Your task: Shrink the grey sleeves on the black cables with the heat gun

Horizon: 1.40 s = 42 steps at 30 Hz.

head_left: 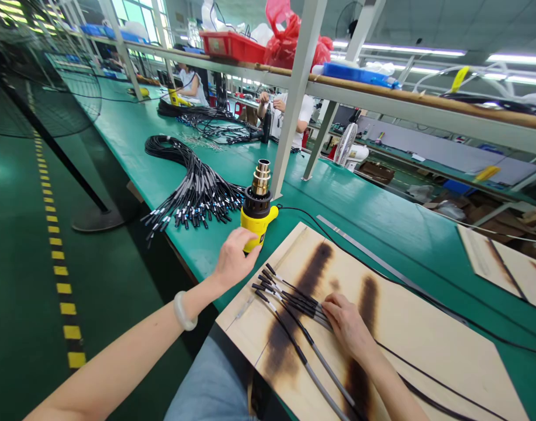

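Note:
My left hand (235,257) rests on the yellow base of an upright heat gun (258,204), whose brass nozzle points up. My right hand (346,324) lies over several black cables with grey sleeves (294,304), holding them down on a scorched wooden board (429,345). The cable ends fan out to the left of that hand, and the fingers hide part of the cables. Dark burn marks streak the board beneath them. A large bundle of black cables with small connector ends (193,187) lies on the green bench beyond the heat gun.
The green workbench (359,222) runs far ahead, with a metal strip (381,263) beside the board and another board (500,263) at right. Shelf uprights (294,99) stand on the bench. Farther along sit more cables and co-workers. A floor fan stands at left.

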Tool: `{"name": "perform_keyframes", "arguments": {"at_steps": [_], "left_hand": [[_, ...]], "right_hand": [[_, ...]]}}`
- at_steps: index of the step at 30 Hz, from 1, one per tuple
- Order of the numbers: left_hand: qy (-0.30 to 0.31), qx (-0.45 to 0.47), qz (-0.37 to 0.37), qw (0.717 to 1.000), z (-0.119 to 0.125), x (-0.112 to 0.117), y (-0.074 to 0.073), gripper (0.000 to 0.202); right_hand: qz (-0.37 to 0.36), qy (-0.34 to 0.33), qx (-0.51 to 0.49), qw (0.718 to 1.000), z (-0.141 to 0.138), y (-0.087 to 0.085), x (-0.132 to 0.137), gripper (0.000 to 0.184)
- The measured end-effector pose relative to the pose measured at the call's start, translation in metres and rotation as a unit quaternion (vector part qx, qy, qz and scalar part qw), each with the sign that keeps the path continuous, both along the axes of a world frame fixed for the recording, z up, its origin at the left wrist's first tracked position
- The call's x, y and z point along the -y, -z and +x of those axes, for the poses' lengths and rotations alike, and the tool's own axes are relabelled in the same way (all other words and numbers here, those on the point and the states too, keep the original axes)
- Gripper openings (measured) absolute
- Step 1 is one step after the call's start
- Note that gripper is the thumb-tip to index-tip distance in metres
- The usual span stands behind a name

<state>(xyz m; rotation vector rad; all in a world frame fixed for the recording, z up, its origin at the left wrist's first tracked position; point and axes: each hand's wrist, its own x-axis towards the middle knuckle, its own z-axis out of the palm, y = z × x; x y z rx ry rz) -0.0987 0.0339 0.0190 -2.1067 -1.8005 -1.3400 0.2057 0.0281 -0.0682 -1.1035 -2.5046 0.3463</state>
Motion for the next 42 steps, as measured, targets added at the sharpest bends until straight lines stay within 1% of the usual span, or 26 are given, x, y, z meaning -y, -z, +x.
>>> {"name": "perform_keyframes", "arguments": {"at_steps": [2, 4, 5, 7, 8, 10, 12, 13, 15, 17, 19, 20, 22, 24, 26, 28, 29, 31, 33, 35, 36, 37, 38, 39, 40, 42], "left_hand": [[-0.068, 0.019, 0.035, 0.997, -0.008, -0.005, -0.004, 0.028], [-0.113, 0.035, 0.051, 0.992, -0.014, -0.013, -0.006, 0.056], [-0.122, 0.046, 0.044, 0.99, -0.016, -0.018, -0.006, 0.07], [-0.128, 0.078, 0.004, 0.989, -0.018, -0.029, -0.003, 0.094], [-0.128, 0.099, -0.022, 0.987, -0.019, -0.035, -0.001, 0.103], [-0.127, 0.144, -0.069, 0.979, -0.018, -0.046, 0.004, 0.113], [-0.122, 0.177, -0.096, 0.972, -0.018, -0.056, 0.01, 0.116], [-0.113, 0.188, -0.101, 0.97, -0.017, -0.06, 0.012, 0.114], [-0.091, 0.195, -0.109, 0.97, -0.018, -0.066, 0.015, 0.102], [-0.071, 0.177, -0.118, 0.975, -0.019, -0.068, 0.015, 0.083], [-0.043, 0.131, -0.121, 0.983, -0.021, -0.069, 0.009, 0.072], [-0.013, 0.099, -0.114, 0.988, -0.021, -0.069, 0.004, 0.071], [0.072, 0.033, -0.077, 0.994, -0.02, -0.071, -0.012, 0.072], [0.165, -0.041, -0.022, 0.985, -0.015, -0.076, -0.033, 0.069], [0.239, -0.13, 0.034, 0.962, -0.005, -0.083, -0.058, 0.063], [0.298, -0.209, 0.082, 0.928, 0.01, -0.09, -0.084, 0.055], [0.326, -0.244, 0.1, 0.908, 0.018, -0.092, -0.095, 0.05], [0.381, -0.303, 0.139, 0.862, 0.038, -0.093, -0.116, 0.045], [0.409, -0.351, 0.169, 0.826, 0.059, -0.089, -0.13, 0.042], [0.42, -0.392, 0.191, 0.796, 0.077, -0.083, -0.138, 0.039], [0.42, -0.412, 0.197, 0.784, 0.084, -0.079, -0.139, 0.038], [0.413, -0.426, 0.201, 0.779, 0.088, -0.076, -0.139, 0.039], [0.398, -0.429, 0.202, 0.785, 0.09, -0.072, -0.136, 0.04], [0.372, -0.417, 0.2, 0.805, 0.089, -0.068, -0.131, 0.043], [0.336, -0.388, 0.194, 0.836, 0.086, -0.064, -0.124, 0.045], [0.252, -0.297, 0.158, 0.907, 0.073, -0.054, -0.101, 0.047]], "right_hand": [[-0.007, -0.006, 0.023, 1.0, 0.0, -0.003, -0.001, 0.031], [-0.007, -0.005, 0.04, 0.999, -0.001, -0.007, -0.001, 0.03], [-0.006, -0.003, 0.046, 0.999, -0.002, -0.008, -0.001, 0.03], [-0.008, 0.002, 0.049, 0.999, -0.003, -0.01, 0.001, 0.028], [-0.01, 0.005, 0.046, 0.999, -0.004, -0.01, 0.001, 0.027], [-0.012, 0.019, 0.029, 0.999, -0.002, -0.007, 0.004, 0.025], [-0.01, 0.042, 0.004, 0.999, 0.002, -0.004, 0.006, 0.024], [-0.013, 0.054, -0.011, 0.998, 0.005, -0.003, 0.008, 0.026], [-0.034, 0.076, -0.05, 0.995, 0.011, -0.003, 0.013, 0.03], [-0.081, 0.094, -0.109, 0.986, 0.017, -0.006, 0.018, 0.034], [-0.147, 0.12, -0.185, 0.964, 0.024, -0.013, 0.023, 0.038], [-0.184, 0.139, -0.225, 0.947, 0.027, -0.018, 0.024, 0.041], [-0.257, 0.185, -0.297, 0.901, 0.033, -0.032, 0.024, 0.048], [-0.314, 0.223, -0.359, 0.85, 0.037, -0.051, 0.019, 0.054], [-0.352, 0.226, -0.421, 0.805, 0.035, -0.074, 0.012, 0.057], [-0.383, 0.189, -0.474, 0.77, 0.025, -0.101, 0.002, 0.059], [-0.398, 0.159, -0.488, 0.76, 0.017, -0.114, -0.003, 0.061], [-0.428, 0.091, -0.492, 0.752, -0.002, -0.14, -0.012, 0.07], [-0.435, 0.027, -0.48, 0.762, -0.02, -0.161, -0.019, 0.08], [-0.41, 0.001, -0.476, 0.778, -0.035, -0.173, -0.025, 0.079], [-0.393, 0.003, -0.478, 0.785, -0.04, -0.175, -0.027, 0.075], [-0.375, 0.014, -0.485, 0.79, -0.042, -0.175, -0.028, 0.069], [-0.356, 0.031, -0.495, 0.792, -0.043, -0.174, -0.029, 0.063], [-0.339, 0.049, -0.506, 0.792, -0.043, -0.171, -0.029, 0.06], [-0.319, 0.069, -0.518, 0.791, -0.041, -0.167, -0.029, 0.057], [-0.256, 0.114, -0.544, 0.791, -0.036, -0.159, -0.029, 0.054]]}}
